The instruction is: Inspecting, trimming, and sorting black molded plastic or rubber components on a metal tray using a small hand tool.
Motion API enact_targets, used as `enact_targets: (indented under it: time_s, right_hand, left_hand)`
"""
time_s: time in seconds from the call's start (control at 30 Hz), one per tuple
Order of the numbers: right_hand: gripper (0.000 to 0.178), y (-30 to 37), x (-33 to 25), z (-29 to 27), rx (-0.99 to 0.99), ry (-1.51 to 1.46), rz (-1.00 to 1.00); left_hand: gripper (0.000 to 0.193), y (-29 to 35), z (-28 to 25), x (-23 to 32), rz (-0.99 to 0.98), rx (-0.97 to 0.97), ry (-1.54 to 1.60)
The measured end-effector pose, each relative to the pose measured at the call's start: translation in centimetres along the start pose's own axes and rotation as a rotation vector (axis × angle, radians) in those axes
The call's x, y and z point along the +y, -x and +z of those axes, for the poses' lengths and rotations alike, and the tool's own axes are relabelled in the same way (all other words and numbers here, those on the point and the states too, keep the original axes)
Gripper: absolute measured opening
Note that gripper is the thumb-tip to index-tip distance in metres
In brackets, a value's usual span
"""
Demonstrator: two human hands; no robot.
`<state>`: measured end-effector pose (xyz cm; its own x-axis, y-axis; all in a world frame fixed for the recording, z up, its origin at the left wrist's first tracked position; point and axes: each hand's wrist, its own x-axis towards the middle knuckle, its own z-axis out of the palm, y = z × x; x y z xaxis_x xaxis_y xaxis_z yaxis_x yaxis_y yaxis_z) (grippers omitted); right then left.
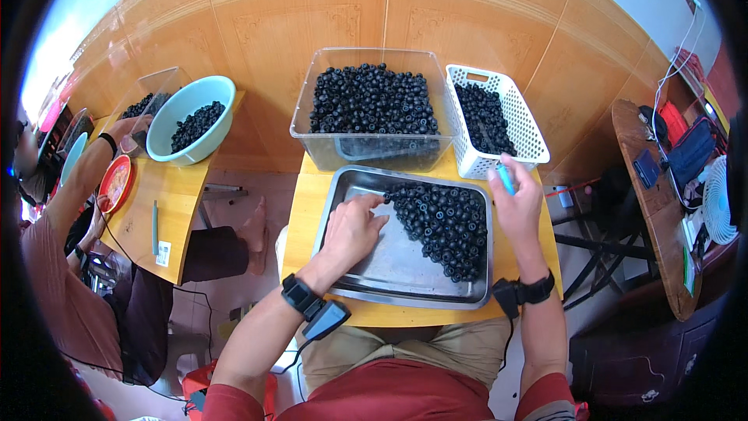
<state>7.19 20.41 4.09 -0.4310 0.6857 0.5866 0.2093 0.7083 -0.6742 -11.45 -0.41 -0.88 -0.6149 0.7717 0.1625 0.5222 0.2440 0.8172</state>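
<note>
Blueberries (444, 226) crowd our metal tray's (382, 267) right edge; left hand (351, 230) released beside them, right hand (522, 201) grasping a blue pen-like tool (506, 179).

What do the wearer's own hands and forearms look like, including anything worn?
The left hand and right hand are ungloved. Each wrist wears a black strap with a boxy module and a dark cable. Red sleeves leave the forearms bare.

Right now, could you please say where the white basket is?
In the head view, the white basket stands right of the clear bin, beyond the metal tray.
</note>
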Motion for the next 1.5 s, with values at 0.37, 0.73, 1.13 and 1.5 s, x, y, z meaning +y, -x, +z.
enact_targets:
  time_s: [0.37,0.73,1.13,1.5]
  right_hand:
    - [0.038,7.2,-3.2,-1.3,-0.134,-0.277,0.278]
    - [0.038,9.9,-3.7,-1.5,-0.217,-0.345,0.330]
    - [0.038,11.4,-4.9,-1.1,-0.336,-0.353,0.309]
    - [0.037,11.7,-6.9,-0.5,-0.447,-0.289,0.003]
  left_hand:
    - [0.023,-4.1,1.5,-1.7,0.201,-0.037,-0.451]
    - [0.022,-2.9,0.7,-1.0,0.147,-0.198,-0.436]
    - [0.013,0.8,-0.5,-0.8,-0.220,-0.300,0.517]
    - [0.017,6.1,-0.3,1.1,-0.400,-0.330,1.544]
